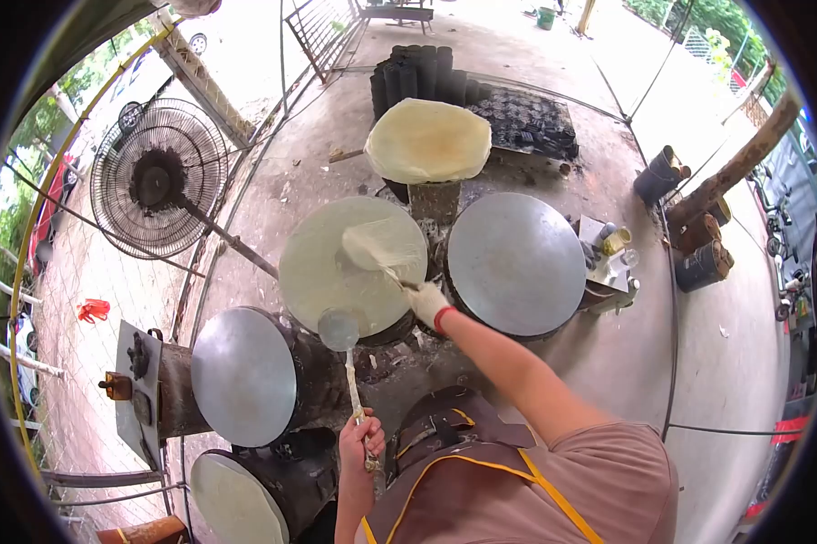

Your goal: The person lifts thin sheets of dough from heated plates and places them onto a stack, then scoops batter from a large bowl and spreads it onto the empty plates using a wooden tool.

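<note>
Above the concrete floor point(608, 390), the left hand point(361, 440) clenches a ladle point(351, 372), its bowl ahead at the near edge of a griddle point(316, 263). The gloved right hand point(427, 305) grasps a spreader point(379, 247) ahead-left, over the griddle; containers point(617, 240) right of that hand show indistinct contents.

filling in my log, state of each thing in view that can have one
left hand: gripping ladle
right hand: gloved, gripping paddle
ladle: over middle griddle's near edge
paddle: over middle griddle
middle griddle: coated pale
right griddle: bare
left griddle: bare
flatbread: lying flat
fan: upright, spinning unclear
</note>
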The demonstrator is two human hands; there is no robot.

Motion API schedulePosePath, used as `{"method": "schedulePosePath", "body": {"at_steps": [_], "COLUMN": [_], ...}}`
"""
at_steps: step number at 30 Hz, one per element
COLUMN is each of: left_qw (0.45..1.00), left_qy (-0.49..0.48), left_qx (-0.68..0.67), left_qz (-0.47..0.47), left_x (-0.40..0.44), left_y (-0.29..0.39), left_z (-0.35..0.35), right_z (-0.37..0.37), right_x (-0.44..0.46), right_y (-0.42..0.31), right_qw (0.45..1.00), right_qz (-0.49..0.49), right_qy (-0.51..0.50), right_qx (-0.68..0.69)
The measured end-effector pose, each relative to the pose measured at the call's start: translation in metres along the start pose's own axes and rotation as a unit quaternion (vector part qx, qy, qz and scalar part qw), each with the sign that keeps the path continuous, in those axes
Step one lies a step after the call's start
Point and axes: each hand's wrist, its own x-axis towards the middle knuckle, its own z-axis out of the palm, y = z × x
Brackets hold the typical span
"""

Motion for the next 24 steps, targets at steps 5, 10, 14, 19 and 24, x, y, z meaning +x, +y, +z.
{"method": "schedulePosePath", "body": {"at_steps": [5,10,14,19,24], "left_qw": [0.999,0.996,0.993,0.988,0.962], "left_qy": [0.038,0.076,0.112,0.155,0.221], "left_qx": [-0.031,-0.049,-0.036,0.003,0.15], "left_qz": [0.009,0.016,0.025,0.025,0.055], "left_x": [0.003,0.007,0.003,0.009,0.039], "left_y": [-0.012,-0.03,-0.041,-0.04,-0.01], "left_z": [0.016,0.022,0.031,0.032,0.044], "right_z": [-0.02,-0.04,-0.018,-0.049,-0.03], "right_x": [0.006,0.018,0.074,0.035,0.05], "right_y": [0.0,-0.051,0.007,-0.03,-0.027], "right_qw": [0.99,0.991,0.973,0.97,0.979], "right_qz": [-0.057,-0.104,-0.224,-0.047,-0.002], "right_qy": [0.101,-0.085,-0.005,-0.238,-0.18], "right_qx": [0.081,-0.024,-0.053,-0.031,0.094]}}
